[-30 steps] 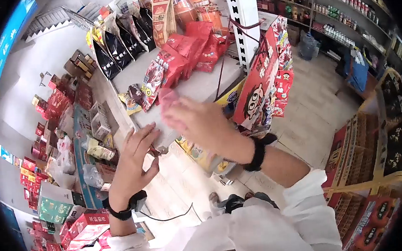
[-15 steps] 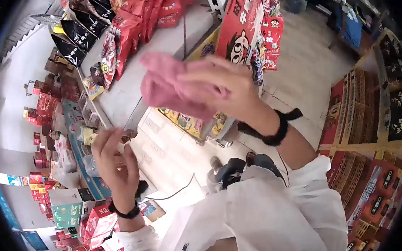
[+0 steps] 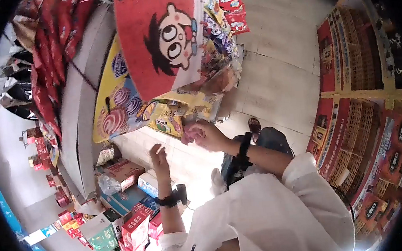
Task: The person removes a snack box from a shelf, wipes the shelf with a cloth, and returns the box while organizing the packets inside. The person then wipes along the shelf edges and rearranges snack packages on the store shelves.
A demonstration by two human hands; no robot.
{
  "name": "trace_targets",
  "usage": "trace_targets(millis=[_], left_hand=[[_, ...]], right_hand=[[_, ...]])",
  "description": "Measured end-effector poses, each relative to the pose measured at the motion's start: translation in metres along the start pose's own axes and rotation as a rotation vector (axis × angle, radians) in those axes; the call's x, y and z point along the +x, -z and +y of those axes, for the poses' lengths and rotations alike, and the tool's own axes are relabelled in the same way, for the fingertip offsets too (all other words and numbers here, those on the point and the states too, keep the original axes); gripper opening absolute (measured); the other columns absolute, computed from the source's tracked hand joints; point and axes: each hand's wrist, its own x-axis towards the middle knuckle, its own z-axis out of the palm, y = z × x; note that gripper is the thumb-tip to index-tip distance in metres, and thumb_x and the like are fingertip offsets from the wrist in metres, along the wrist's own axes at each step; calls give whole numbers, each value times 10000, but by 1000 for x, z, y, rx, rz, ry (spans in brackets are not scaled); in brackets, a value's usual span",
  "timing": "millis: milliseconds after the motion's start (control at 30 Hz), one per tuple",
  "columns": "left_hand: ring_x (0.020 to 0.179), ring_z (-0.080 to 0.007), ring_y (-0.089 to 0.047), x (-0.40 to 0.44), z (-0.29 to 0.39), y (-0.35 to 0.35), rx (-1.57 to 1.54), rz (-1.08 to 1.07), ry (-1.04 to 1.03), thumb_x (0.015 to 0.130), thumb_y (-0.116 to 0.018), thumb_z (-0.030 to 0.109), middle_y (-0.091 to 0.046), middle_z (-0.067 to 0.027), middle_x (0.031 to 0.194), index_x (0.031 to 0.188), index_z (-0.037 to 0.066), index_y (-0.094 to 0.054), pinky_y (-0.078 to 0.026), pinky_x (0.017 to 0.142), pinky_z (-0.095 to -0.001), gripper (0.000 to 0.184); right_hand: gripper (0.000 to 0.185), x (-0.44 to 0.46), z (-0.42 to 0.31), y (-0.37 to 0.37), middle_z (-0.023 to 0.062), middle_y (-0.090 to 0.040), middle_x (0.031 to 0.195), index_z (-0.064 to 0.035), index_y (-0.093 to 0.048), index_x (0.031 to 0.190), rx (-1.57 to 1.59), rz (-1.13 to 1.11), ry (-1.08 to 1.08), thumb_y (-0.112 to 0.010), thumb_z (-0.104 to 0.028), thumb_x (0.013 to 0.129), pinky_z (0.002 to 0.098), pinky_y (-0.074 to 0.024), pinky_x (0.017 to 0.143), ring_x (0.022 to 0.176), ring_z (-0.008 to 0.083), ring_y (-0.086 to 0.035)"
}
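Observation:
My right hand (image 3: 213, 137) is closed around a pink cloth (image 3: 191, 131), most of it bunched inside the fingers. It is low beside the yellow snack bags (image 3: 168, 124) at the bottom of the display; whether the cloth touches them I cannot tell. Held up in the air to the left, my left hand (image 3: 160, 162) has loosely bent fingers that stand apart, with nothing in them. Above both hands hangs a red printed panel (image 3: 134, 41) with a cartoon child's face. Beside it is a yellow panel with candy swirls (image 3: 116, 108).
A grey-white shelf edge (image 3: 80, 92) runs along the left, with red snack bags (image 3: 44, 85) on it. Cartons (image 3: 125, 173) are stacked on the floor at lower left. Wicker baskets (image 3: 350, 133) line the right side, across the tiled floor (image 3: 276, 73).
The view has shifted closer to the display. My right hand has gone from over the shelf down to the lower snack bags, still holding the pink cloth. My left hand stays raised and unloaded.

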Motion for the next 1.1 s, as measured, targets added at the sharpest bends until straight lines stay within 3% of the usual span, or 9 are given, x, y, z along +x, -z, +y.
trace_targets(millis=[67,133,333,467,600,733,767,933,1100], left_hand=[[1179,-255,-493,1,-8,-32,-187,-153,291,978,-454,345,-450,-129,1322,1331,68,-358,-428,946,-393,459],[1193,-286,-485,5,-18,-47,-352,-195,376,972,-466,333,-440,-152,1327,1350,56,-317,-436,947,-416,492],[1130,-285,-522,12,-24,-58,-212,-252,277,986,-406,198,-489,-143,1189,1231,24,-371,-433,955,-417,303],[1059,-243,-529,-4,-44,-49,-150,70,324,977,-433,262,-469,-141,1118,1130,-1,-400,-435,899,-372,306],[954,-370,-540,-23,-99,-13,858,-206,73,904,-530,219,-500,-254,1076,1115,-48,-421,-438,845,-439,357],[984,-410,-537,-17,-162,-7,845,-913,42,834,-593,201,-563,-251,1033,1063,-20,-521,-436,882,-446,327],[993,-384,-547,-15,-181,-21,828,-922,-24,839,-583,180,-591,-207,1025,1039,-2,-548,-436,903,-426,272],[817,-274,-606,32,-178,-162,815,-802,-272,876,-521,53,-592,-155,976,1178,5,-475,-496,743,-348,310],[756,-272,-612,79,-165,-234,810,-537,-22,896,-515,65,-578,-173,955,1371,16,-256,-502,689,-352,543]], right_hand=[[203,16,23,-12,115,-572,1076,-37,-598,1002,205,106,-48,-615,17,807,331,-481,777,973,207,-589],[179,6,13,-8,93,-585,1039,-20,-592,1002,-56,251,179,-606,16,827,314,-487,781,946,187,-601],[228,8,58,4,141,-615,937,-10,-616,997,-31,510,74,-579,63,784,323,-500,687,781,254,-626],[146,1,104,22,118,-644,737,15,-618,931,59,441,18,-567,39,797,317,-483,630,649,241,-606],[227,-30,172,54,134,-629,869,-13,-594,1015,-95,386,-274,-554,44,799,298,-489,674,791,211,-619],[388,-25,225,60,150,-595,1000,-56,-541,1149,-503,668,-45,-561,65,780,339,-489,719,862,262,-601],[475,-17,208,69,145,-571,1091,-73,-498,1219,68,663,-181,-534,87,772,343,-489,765,937,298,-585],[526,53,277,65,157,-555,1170,-71,-492,1243,-68,696,-67,-466,141,762,359,-467,880,1071,327,-546],[464,74,331,39,176,-515,1179,-31,-508,1209,-335,632,110,-500,45,751,441,-478,855,1043,367,-532]])
